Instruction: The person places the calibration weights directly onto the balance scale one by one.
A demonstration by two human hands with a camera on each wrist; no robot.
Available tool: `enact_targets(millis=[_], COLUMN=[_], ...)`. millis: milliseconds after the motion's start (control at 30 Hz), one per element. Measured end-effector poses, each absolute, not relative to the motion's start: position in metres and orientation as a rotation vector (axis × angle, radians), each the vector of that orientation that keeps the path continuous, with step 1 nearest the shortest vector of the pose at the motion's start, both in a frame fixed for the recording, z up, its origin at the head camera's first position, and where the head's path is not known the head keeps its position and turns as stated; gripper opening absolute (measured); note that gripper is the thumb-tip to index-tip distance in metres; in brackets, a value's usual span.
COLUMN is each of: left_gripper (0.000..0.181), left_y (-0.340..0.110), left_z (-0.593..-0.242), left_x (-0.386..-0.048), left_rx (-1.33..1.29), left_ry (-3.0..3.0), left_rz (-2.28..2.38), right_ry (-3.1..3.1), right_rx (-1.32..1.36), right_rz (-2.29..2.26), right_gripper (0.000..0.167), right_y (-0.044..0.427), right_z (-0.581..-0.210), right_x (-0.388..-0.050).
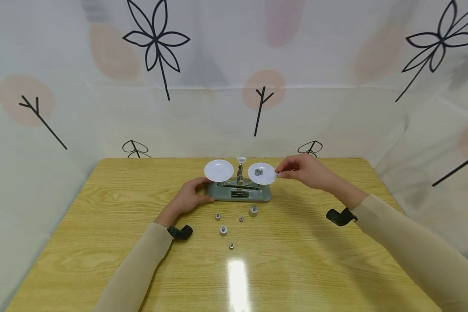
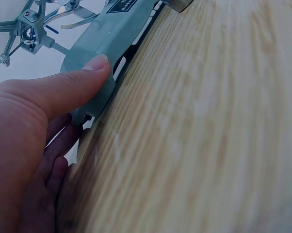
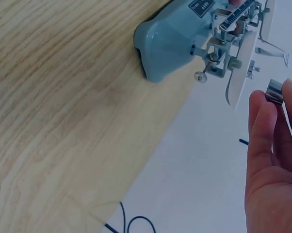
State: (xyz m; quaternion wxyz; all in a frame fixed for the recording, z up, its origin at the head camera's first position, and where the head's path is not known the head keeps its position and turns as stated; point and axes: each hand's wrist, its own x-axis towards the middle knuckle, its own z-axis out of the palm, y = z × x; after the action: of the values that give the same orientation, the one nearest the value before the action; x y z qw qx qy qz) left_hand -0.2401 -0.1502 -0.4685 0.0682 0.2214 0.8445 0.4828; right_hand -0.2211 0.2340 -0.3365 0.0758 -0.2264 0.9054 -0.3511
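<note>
A balance scale (image 1: pixel 239 194) with a grey-green base stands toward the back of the table. My left hand (image 1: pixel 190 197) grips the left end of its base, thumb on the front and fingers behind, as the left wrist view shows. My right hand (image 1: pixel 307 171) pinches a small metal weight (image 3: pixel 274 91) between thumb and fingers beside the right pan (image 1: pixel 268 177). A metal weight (image 1: pixel 257 172) and a smaller one next to it sit on that pan. Nothing lies on the left pan (image 1: pixel 218 170).
Several knobbed metal weights lie on the wooden table (image 1: pixel 113 242) in front of the scale, among them a large one (image 1: pixel 253 211), a medium one (image 1: pixel 223 231) and a small one (image 1: pixel 231 245). A patterned white cloth (image 1: pixel 203 117) hangs behind the table.
</note>
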Motion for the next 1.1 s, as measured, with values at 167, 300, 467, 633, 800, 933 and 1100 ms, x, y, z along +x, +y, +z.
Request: enact_targets(millis=[167, 300, 467, 633, 800, 933, 1100], left_gripper=[0.058, 0.059, 0.058, 0.058, 0.059, 0.059, 0.060], left_y=[-0.150, -0.150, -0.150, -0.150, -0.150, -0.150, -0.150], left_z=[-0.468, -0.468, -0.469, -0.469, -0.470, -0.470, -0.470], left_x=[-0.240, -0.240, -0.240, -0.239, -0.239, -0.239, -0.239], left_rx=[0.647, 0.653, 0.652, 0.648, 0.665, 0.678, 0.681], left_ry=[2.536, 2.549, 2.557, 2.557, 2.549, 2.538, 2.533], left_rz=[1.461, 1.452, 1.440, 1.443, 1.457, 1.480, 1.493], right_ry=[2.719, 2.725, 2.735, 2.728, 2.729, 2.732, 2.740], right_rx=[-0.679, -0.680, -0.658, -0.689, -0.697, -0.717, -0.755], right_rz=[-1.052, -1.028, -0.967, -0.928, -0.920, -0.925, -0.897], right_gripper=[0.008, 0.008, 0.010, 0.010, 0.006, 0.005, 0.005], right_y=[0.230, 0.227, 0.223, 0.218, 0.213, 0.208, 0.203], right_z=[-0.336, -0.335, -0.335, -0.336, -0.337, -0.336, -0.337], right_x=[-0.227, -0.232, -0.238, -0.243, -0.247, -0.246, -0.245])
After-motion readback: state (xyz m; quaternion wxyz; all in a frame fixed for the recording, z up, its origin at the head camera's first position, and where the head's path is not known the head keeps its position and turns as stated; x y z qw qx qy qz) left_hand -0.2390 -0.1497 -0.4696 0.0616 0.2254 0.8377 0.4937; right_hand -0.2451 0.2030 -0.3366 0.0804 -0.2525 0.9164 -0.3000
